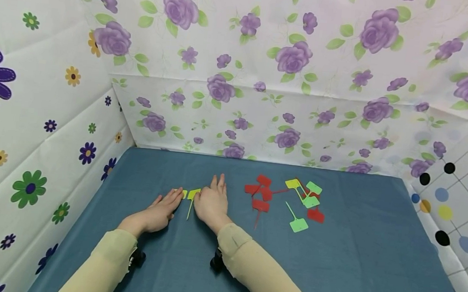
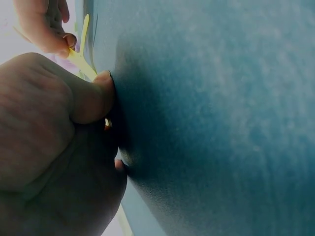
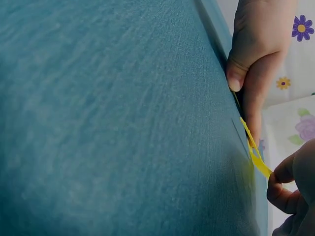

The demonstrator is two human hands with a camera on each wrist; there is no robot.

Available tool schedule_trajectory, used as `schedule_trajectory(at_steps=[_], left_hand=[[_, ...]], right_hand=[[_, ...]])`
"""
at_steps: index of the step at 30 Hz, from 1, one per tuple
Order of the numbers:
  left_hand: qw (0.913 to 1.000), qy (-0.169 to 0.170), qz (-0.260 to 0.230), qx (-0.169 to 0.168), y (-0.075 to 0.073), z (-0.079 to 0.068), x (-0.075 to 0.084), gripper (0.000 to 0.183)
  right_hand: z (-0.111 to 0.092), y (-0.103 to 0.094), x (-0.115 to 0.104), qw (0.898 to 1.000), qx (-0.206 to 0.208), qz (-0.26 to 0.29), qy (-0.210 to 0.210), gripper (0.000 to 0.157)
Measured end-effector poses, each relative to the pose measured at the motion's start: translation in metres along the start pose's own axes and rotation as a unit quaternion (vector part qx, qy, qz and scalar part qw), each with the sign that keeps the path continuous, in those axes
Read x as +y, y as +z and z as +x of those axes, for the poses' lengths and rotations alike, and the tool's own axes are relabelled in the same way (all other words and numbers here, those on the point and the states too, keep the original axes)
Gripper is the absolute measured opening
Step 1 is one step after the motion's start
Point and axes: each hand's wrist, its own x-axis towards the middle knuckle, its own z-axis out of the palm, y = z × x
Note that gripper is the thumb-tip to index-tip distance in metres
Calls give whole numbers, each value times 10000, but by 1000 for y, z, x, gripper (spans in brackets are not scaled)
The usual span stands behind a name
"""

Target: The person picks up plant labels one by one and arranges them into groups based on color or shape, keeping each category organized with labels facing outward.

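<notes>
Watching remotely, I see the right hand (image 1: 213,203) pinching a yellow tag (image 1: 193,194) at that hand's nine o'clock, stem (image 1: 189,210) pointing to six; the left hand (image 1: 161,211), fingers straight, rests on a second yellow tag (image 1: 184,194).

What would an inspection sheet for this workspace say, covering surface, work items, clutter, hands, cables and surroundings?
Surface: blue cloth-covered table.
Work items: flat yellow tag with a thin stem, between the hands; second yellow tag, partly hidden by the left hand.
Clutter: flat red stemmed tags and flat green stemmed tags, some overlapping, right of both hands.
Hands: left, fingers extended; right hand pinches the first tag.
Cables: nothing seen.
Surroundings: white rose-patterned sheet behind.
</notes>
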Motion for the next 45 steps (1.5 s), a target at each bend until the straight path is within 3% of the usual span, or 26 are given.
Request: schedule_trajectory(at_steps=[13,23,35,45], left_hand=[[10000,25,-40,78,-2,-1,5,67],[9999,54,3,139,-1,-2,6,67],[10000,-73,45,-27,-7,-4,12,68],[9999,-132,86,-3,-1,1,5,68]], right_hand=[[2,2,-3,9997,-203,58,138,44],[0,1,0,9993,-265,-197,145,44],[-2,2,2,9993,-299,-139,172,52],[-9,2,13,9998,4,185,82,38]])
